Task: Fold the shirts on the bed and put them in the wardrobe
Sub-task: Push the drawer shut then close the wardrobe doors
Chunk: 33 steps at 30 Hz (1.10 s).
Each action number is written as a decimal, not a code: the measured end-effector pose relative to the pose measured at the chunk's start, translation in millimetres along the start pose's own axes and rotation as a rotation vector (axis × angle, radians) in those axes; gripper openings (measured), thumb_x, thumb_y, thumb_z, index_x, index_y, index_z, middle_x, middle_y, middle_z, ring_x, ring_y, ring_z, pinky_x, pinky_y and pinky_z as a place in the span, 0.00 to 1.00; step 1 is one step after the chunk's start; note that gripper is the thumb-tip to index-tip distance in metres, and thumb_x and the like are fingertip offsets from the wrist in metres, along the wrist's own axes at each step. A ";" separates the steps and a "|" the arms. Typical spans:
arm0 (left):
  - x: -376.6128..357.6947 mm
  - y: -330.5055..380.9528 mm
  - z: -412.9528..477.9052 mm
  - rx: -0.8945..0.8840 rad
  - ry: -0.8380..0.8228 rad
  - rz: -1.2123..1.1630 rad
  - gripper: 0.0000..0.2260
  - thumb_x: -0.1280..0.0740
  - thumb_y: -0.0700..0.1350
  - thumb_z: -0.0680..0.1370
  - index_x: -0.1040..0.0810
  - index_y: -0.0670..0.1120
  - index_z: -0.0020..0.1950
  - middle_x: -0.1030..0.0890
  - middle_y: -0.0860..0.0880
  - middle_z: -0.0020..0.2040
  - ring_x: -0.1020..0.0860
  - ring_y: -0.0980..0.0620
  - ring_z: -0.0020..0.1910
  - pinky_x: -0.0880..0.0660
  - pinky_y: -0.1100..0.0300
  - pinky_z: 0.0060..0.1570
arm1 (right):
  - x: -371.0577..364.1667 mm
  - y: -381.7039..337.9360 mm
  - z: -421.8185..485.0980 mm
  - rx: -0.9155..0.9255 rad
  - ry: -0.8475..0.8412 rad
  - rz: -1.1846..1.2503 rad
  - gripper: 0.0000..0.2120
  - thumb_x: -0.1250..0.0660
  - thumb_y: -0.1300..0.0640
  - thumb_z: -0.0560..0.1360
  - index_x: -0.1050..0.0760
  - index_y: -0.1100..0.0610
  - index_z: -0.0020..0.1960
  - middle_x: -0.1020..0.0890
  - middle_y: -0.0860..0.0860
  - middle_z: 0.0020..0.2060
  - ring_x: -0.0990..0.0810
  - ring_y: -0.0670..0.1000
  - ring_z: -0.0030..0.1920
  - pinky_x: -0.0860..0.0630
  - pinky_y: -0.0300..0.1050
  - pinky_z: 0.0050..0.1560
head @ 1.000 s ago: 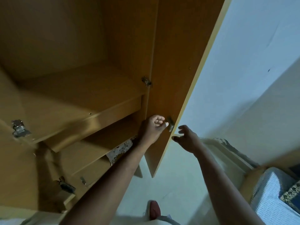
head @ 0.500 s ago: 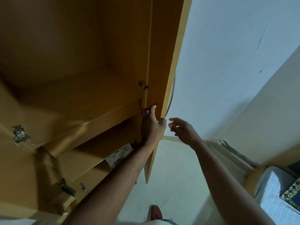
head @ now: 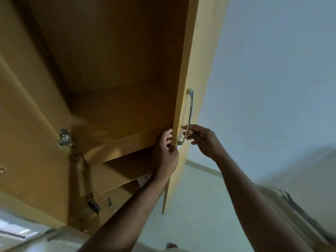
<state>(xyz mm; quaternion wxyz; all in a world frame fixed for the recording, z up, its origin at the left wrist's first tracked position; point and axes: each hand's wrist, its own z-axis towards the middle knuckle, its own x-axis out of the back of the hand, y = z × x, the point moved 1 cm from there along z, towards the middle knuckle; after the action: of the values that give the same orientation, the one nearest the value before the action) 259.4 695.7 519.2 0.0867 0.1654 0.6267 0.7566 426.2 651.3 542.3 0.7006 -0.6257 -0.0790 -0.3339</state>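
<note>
- The left hand clamps its grip on the wardrobe door edge.
- The right hand hooks fingers round the door's metal handle.
- Left of the door: a shelf and a hinge.

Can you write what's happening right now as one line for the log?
left hand: grips door edge | right hand: fingers at handle, hold unclear | wardrobe: open

Wardrobe: upper compartment entry open.
Space above shelf unobstructed; door, edge gripped by left hand, bounds it right; right hand hooks handle outside.
</note>
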 end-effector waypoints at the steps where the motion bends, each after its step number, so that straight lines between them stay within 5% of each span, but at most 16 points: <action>1: 5.9 -1.8 4.4 0.009 0.031 -0.001 0.23 0.32 0.37 0.78 0.31 0.51 0.71 0.25 0.53 0.66 0.25 0.56 0.62 0.25 0.67 0.53 | -5.5 -1.5 8.7 0.028 -0.029 -0.007 0.13 0.40 0.59 0.83 0.22 0.53 0.63 0.17 0.48 0.50 0.17 0.46 0.49 0.18 0.47 0.47; 11: 40.7 -2.5 68.0 0.098 0.201 0.031 0.26 0.35 0.36 0.79 0.34 0.50 0.75 0.26 0.48 0.70 0.26 0.52 0.66 0.24 0.70 0.48 | -59.7 -14.8 85.8 0.176 -0.132 -0.030 0.11 0.41 0.56 0.83 0.23 0.57 0.59 0.17 0.48 0.47 0.17 0.46 0.45 0.20 0.43 0.43; 16: 48.9 -10.8 102.2 0.144 0.175 0.038 0.25 0.34 0.43 0.80 0.36 0.54 0.76 0.28 0.52 0.71 0.27 0.54 0.67 0.23 0.55 0.60 | -76.9 -18.4 113.8 0.188 -0.136 -0.045 0.11 0.42 0.52 0.83 0.24 0.55 0.60 0.18 0.47 0.46 0.16 0.47 0.43 0.18 0.55 0.43; 26: 61.4 -5.5 128.1 0.250 0.116 -0.018 0.31 0.31 0.55 0.75 0.37 0.53 0.76 0.31 0.51 0.74 0.28 0.51 0.69 0.27 0.47 0.65 | -91.1 -16.4 140.2 0.164 -0.154 -0.010 0.13 0.42 0.47 0.82 0.26 0.53 0.59 0.19 0.46 0.45 0.16 0.49 0.42 0.18 0.59 0.42; 33: 82.7 19.4 67.0 0.183 0.018 0.041 0.22 0.38 0.39 0.80 0.33 0.47 0.74 0.29 0.46 0.72 0.30 0.50 0.70 0.31 0.49 0.68 | -86.5 -23.3 120.0 -0.007 -0.197 0.075 0.15 0.39 0.53 0.82 0.30 0.55 0.67 0.19 0.53 0.57 0.16 0.48 0.46 0.16 0.52 0.44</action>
<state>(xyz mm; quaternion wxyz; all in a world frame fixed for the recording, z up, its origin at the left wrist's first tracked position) 208.0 781.5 560.6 0.0501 0.1786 0.6905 0.6991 383.8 794.9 540.2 0.6993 -0.6603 -0.1231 -0.2446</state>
